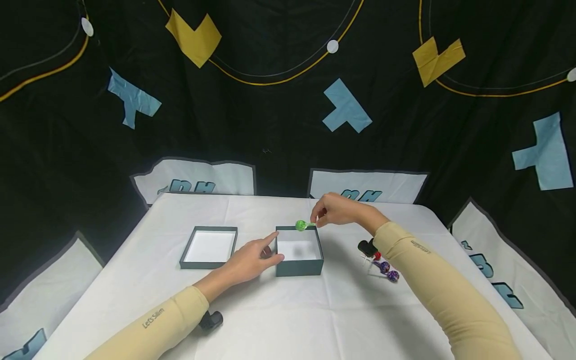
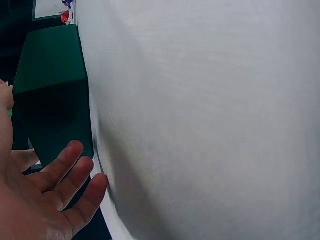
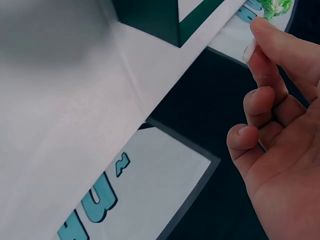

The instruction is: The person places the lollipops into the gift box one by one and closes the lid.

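Note:
A green-wrapped lollipop (image 1: 301, 225) is above the back rim of a dark green box (image 1: 299, 268) with a white inside. My right hand (image 1: 335, 209) pinches its stick between thumb and forefinger; in the right wrist view the green wrapper (image 3: 276, 7) shows past the thumb tip. At the box's left side is my left hand (image 1: 249, 257), index finger and thumb spread along the wall. The left wrist view shows the other fingers (image 2: 89, 200) loosely extended by the box (image 2: 50, 57).
Left of the box lies a shallow lid (image 1: 204, 265), white inside face up. Several lollipops (image 1: 393, 276), purple and red, lie on the white-covered table (image 1: 360, 320) beneath the right forearm. A dark rounded device (image 1: 211, 320) is at the left wrist.

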Motion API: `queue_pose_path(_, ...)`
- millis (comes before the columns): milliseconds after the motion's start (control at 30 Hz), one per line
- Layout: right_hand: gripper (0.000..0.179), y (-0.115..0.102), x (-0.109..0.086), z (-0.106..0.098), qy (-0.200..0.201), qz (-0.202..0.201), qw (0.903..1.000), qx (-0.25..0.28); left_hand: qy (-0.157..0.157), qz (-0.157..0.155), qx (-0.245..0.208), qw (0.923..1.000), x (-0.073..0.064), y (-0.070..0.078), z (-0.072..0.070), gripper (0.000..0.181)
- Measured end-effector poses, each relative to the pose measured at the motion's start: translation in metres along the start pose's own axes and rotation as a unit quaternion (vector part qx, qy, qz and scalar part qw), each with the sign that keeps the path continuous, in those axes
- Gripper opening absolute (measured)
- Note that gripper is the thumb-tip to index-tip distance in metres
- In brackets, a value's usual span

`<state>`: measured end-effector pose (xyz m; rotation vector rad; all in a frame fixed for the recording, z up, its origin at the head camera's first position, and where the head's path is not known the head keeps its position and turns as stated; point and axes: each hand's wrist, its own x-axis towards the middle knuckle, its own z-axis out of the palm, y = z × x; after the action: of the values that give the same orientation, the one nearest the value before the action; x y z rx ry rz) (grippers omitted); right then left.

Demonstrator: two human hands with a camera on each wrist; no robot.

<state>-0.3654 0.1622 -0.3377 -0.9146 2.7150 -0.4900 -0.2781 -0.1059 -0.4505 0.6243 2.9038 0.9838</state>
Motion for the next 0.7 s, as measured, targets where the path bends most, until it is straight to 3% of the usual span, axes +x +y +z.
queue_pose_path(700,0.011,-0.015,0.039,0.019,-0.073,-0.033,0.9951,-0.059,-0.013,-0.008,-0.005,0.9999,0.0,0.001,-0.002,0.073)
